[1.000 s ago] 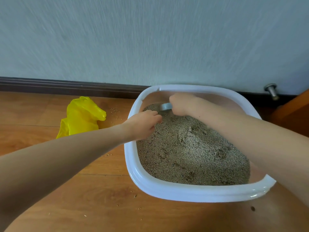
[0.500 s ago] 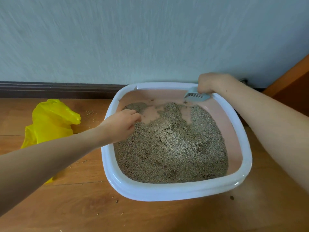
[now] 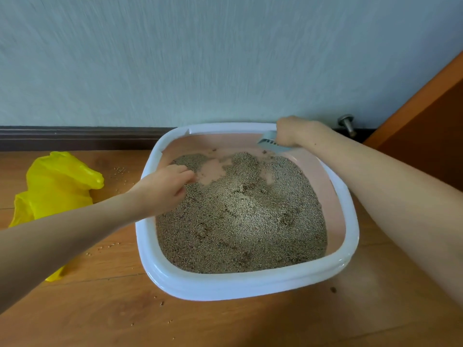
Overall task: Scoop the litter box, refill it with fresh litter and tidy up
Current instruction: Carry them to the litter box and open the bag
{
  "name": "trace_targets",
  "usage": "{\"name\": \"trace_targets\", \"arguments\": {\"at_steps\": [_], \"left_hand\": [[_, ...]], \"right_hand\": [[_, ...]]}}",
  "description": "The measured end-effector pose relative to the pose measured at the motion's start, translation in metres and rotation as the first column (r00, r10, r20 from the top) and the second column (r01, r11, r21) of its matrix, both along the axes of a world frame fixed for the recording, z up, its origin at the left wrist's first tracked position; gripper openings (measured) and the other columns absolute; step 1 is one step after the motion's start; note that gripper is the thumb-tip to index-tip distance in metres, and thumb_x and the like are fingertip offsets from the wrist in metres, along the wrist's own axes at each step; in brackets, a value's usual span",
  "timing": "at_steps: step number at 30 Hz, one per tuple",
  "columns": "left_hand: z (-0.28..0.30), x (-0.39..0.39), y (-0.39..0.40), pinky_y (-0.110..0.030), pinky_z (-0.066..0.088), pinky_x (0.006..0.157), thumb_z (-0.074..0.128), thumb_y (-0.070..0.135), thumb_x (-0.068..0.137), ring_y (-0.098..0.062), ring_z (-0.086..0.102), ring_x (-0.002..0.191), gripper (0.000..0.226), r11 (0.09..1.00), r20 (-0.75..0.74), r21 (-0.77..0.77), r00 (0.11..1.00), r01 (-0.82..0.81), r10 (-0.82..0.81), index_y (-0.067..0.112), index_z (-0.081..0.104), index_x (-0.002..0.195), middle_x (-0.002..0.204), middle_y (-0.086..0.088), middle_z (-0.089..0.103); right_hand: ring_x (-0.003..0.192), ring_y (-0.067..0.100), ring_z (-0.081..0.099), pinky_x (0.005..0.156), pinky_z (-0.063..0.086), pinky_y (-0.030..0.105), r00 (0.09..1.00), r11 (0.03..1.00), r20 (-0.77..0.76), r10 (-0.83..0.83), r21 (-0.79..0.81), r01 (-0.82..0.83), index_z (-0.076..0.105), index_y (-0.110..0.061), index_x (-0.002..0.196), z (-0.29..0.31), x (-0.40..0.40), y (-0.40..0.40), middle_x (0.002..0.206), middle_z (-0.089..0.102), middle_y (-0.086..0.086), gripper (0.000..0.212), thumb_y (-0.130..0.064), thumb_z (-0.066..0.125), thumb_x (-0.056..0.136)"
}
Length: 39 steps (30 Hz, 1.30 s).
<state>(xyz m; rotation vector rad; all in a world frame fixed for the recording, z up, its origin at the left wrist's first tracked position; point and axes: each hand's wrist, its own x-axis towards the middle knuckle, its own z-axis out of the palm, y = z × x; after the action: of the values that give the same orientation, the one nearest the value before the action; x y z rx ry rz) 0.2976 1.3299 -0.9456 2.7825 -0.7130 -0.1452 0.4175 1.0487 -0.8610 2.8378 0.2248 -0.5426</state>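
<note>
The litter box (image 3: 246, 284) sits on the wooden floor (image 3: 225, 324) against the wall, filling the middle of the frame, white rim around a pink inner wall. The litter (image 3: 240, 216) in it lies uneven — heaped toward the near side, with bare pink patches showing at the far end.

The right hand (image 3: 292, 130), at the upper right corner of the box, is curled round the handle of a pale grey slotted scoop (image 3: 269, 142), which is held at the rim above the litter; I see nothing obvious in it. The left hand (image 3: 165, 187) reaches over the left rim with its fingers bent down into the litter — whether it pinches anything, I cannot tell.

By my reckoning the scooping is under way, not finished. A yellow plastic bag (image 3: 55, 191) waits at the left of the frame. No fresh litter is in sight, and stray grains (image 3: 120, 170) dot the floor, so refilling and tidying look still to come.
</note>
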Motion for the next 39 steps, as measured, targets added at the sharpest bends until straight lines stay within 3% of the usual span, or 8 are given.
{"name": "trace_targets", "arguments": {"at_steps": [5, 9, 15, 20, 26, 29, 33, 39], "left_hand": [[-0.001, 0.0, 0.001, -0.03, 0.037, 0.086, 0.047, 0.007, 0.087, -0.021, 0.05, 0.1, 0.025, 1.0, 0.003, -0.007, 1.0, 0.009, -0.009, 0.012, 0.058, 0.109, 0.1, -0.003, 0.057], [0.0, 0.0, 0.0, -0.029, 0.039, 0.088, 0.046, 0.007, 0.088, -0.019, 0.049, 0.103, 0.028, 1.0, -0.014, 0.004, 1.0, -0.008, 0.008, 0.014, 0.057, 0.113, 0.104, -0.001, 0.057], [0.002, -0.001, -0.001, -0.029, 0.038, 0.09, 0.045, 0.008, 0.089, -0.018, 0.048, 0.106, 0.031, 1.0, -0.027, 0.0, 0.999, -0.017, 0.017, 0.015, 0.056, 0.118, 0.108, -0.001, 0.056], [0.001, -0.001, 0.001, -0.033, 0.041, 0.09, 0.045, 0.008, 0.087, -0.019, 0.049, 0.103, 0.029, 1.0, -0.019, 0.003, 1.0, -0.015, 0.015, 0.014, 0.057, 0.114, 0.105, -0.001, 0.057], [0.0, -0.001, 0.001, -0.031, 0.04, 0.089, 0.046, 0.008, 0.088, -0.019, 0.048, 0.105, 0.029, 1.0, -0.022, -0.002, 1.0, -0.018, 0.018, 0.014, 0.056, 0.114, 0.104, -0.001, 0.056], [-0.001, 0.0, 0.001, -0.034, 0.041, 0.088, 0.046, 0.007, 0.086, -0.021, 0.049, 0.102, 0.027, 1.0, -0.019, -0.003, 1.0, -0.014, 0.014, 0.013, 0.057, 0.111, 0.101, -0.002, 0.057], [-0.001, 0.001, 0.001, -0.034, 0.041, 0.089, 0.048, 0.006, 0.085, -0.021, 0.049, 0.102, 0.029, 1.0, -0.012, -0.013, 1.0, -0.01, 0.01, 0.012, 0.057, 0.112, 0.1, -0.002, 0.056], [-0.001, 0.0, 0.002, -0.033, 0.041, 0.087, 0.049, 0.005, 0.084, -0.021, 0.05, 0.102, 0.029, 0.999, -0.006, -0.044, 1.0, -0.006, 0.006, 0.011, 0.059, 0.111, 0.101, -0.003, 0.058]], "right_hand": [[0.087, 0.028, 0.058, 0.073, 0.046, 0.033, 0.996, 0.997, -0.062, 0.07, -0.013, -0.071, 0.058, -0.007, 0.1, -0.019, -0.017, 0.008, 0.098, 0.06, 0.011, 0.015, -0.016, 0.049, 0.093], [0.071, 0.024, 0.052, 0.06, 0.04, 0.03, 0.991, 0.991, -0.022, 0.13, -0.021, -0.13, 0.049, -0.009, 0.088, -0.01, -0.013, 0.015, 0.09, 0.059, 0.011, 0.008, -0.016, 0.049, 0.092], [0.071, 0.025, 0.058, 0.062, 0.047, 0.03, 0.99, 0.991, -0.035, 0.136, 0.022, -0.136, 0.06, -0.007, 0.085, -0.022, -0.014, 0.028, 0.084, 0.064, 0.01, 0.008, -0.013, 0.055, 0.087], [0.065, 0.02, 0.049, 0.054, 0.037, 0.029, 0.974, 0.97, 0.028, 0.225, 0.086, -0.227, 0.047, -0.011, 0.082, -0.016, -0.013, 0.059, 0.07, 0.044, 0.003, 0.009, -0.009, 0.046, 0.091], [0.064, 0.022, 0.052, 0.056, 0.042, 0.029, 0.96, 0.966, -0.106, 0.259, 0.038, -0.256, 0.049, -0.009, 0.073, -0.01, -0.033, 0.068, 0.066, 0.048, 0.003, 0.015, -0.006, 0.047, 0.088], [0.057, 0.017, 0.052, 0.054, 0.042, 0.027, 0.937, 0.975, -0.27, 0.222, 0.081, -0.208, 0.071, -0.012, 0.086, 0.015, -0.027, 0.047, 0.064, 0.062, 0.001, 0.017, -0.014, 0.054, 0.085], [0.041, 0.006, 0.033, 0.04, 0.027, 0.018, 0.883, 0.959, -0.381, 0.274, 0.182, -0.219, 0.074, -0.022, 0.107, 0.026, -0.046, 0.022, 0.044, 0.05, -0.014, 0.03, -0.015, 0.057, 0.083], [0.042, 0.007, 0.037, 0.045, 0.033, 0.023, 0.921, 0.902, -0.175, 0.347, 0.33, -0.277, 0.064, -0.036, 0.122, -0.003, -0.088, 0.013, 0.058, 0.063, -0.012, 0.033, -0.024, 0.053, 0.093]]}}
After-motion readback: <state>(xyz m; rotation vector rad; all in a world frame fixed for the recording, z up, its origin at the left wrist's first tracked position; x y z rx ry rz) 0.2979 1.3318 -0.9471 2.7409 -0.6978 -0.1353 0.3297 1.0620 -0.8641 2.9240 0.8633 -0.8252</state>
